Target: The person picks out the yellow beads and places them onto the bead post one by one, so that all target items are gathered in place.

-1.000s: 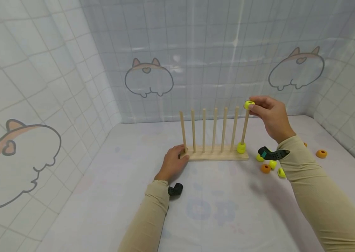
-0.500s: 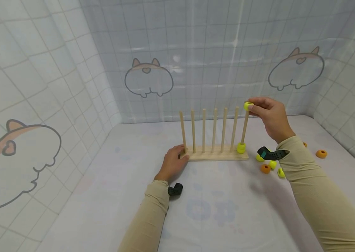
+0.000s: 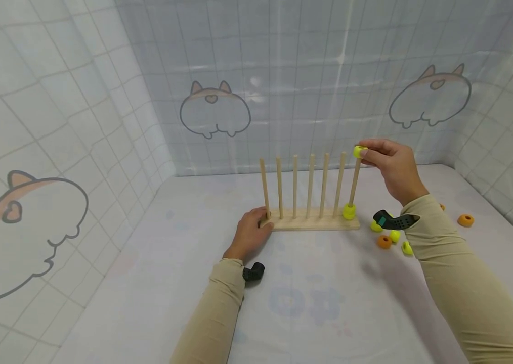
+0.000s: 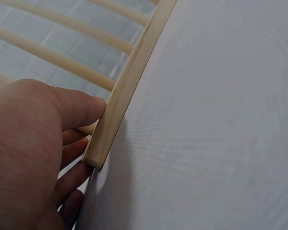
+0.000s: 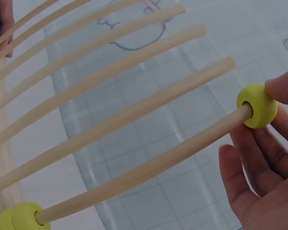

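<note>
A wooden rack (image 3: 311,221) with several upright pegs stands on the table. My left hand (image 3: 249,233) grips the left end of its base; in the left wrist view the thumb (image 4: 84,109) presses the front edge, with fingers behind the end. At the top of the rightmost peg (image 5: 149,170), my right hand (image 3: 392,164) pinches a yellow bead (image 5: 259,106) between thumb and fingers. The peg's tip is inside the bead's hole. Two yellow beads (image 5: 26,216) are stacked at the bottom of that same peg. The other pegs are bare.
Right of the rack lie several loose yellow beads (image 3: 407,247) and an orange bead (image 3: 384,241). Another orange bead (image 3: 466,220) lies farther right, and one is partly behind the right sleeve (image 3: 461,263). Tile-patterned sheeting (image 3: 284,91) rises behind and beside the table.
Hardly anything differs. The right hand stays at the peg's top with the yellow bead, which shifts only slightly; the left hand keeps its place. The head view has tilted a little.
</note>
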{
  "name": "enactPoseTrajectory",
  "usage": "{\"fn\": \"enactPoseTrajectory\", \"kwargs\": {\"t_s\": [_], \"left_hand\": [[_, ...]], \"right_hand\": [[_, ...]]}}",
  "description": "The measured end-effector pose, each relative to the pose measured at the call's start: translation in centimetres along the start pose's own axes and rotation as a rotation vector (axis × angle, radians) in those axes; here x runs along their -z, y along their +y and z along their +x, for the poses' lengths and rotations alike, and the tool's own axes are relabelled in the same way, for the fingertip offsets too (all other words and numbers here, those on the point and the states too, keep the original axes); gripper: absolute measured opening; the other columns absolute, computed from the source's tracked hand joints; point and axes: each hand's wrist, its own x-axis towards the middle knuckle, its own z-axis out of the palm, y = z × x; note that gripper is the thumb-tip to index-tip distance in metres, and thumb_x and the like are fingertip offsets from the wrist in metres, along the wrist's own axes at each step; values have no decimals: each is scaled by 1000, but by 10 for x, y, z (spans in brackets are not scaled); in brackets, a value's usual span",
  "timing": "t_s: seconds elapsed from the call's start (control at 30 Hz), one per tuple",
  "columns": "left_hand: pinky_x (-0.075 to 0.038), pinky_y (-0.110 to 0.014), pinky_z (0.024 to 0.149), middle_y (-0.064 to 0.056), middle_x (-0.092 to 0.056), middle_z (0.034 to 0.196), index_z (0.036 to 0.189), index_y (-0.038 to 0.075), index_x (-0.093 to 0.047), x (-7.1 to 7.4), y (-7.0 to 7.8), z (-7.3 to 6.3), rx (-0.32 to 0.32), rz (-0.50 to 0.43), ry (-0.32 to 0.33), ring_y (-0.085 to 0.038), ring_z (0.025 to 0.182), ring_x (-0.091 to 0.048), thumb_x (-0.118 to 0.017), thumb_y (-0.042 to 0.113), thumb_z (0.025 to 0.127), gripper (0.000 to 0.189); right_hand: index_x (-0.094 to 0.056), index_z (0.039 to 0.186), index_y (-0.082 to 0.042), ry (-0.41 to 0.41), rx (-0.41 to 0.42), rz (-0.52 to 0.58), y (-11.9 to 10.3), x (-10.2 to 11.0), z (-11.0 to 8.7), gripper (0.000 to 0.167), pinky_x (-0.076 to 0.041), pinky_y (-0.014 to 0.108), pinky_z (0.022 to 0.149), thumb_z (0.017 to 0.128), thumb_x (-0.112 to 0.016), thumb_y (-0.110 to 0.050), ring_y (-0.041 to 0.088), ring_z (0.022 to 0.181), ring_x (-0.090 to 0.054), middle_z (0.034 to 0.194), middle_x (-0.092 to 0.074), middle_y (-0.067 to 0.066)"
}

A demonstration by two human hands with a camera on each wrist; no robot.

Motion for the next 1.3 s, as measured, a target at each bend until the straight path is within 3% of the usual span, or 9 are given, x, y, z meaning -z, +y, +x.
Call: {"fn": "enactPoseTrajectory", "kwargs": {"t_s": [0.73,0.97,1.3], "left_hand": [[-32,-45,114,-8,-49,149,144,8,-55,0,-1,1,3,12,-12,-29,138,-41,-62,29,99,50],[-32,-46,114,-8,-49,149,143,8,-56,1,-1,1,0,10,-11,-29,138,-42,-62,28,99,49],[-31,-47,114,-6,-48,150,142,8,-57,0,0,0,9,5,-12,-28,139,-41,-61,29,99,47]], "right_hand": [[-64,120,12,5,-11,2,7,7,-4,37,-55,22,84,93,-73,-11,20,103,-65,112,-70,11],[-65,121,7,24,-60,-34,17,16,-16,35,-55,21,84,95,-71,-16,21,104,-66,112,-69,10],[-64,122,4,31,-111,-100,34,36,-48,34,-56,21,83,96,-69,-17,15,100,-68,110,-71,6]]}}
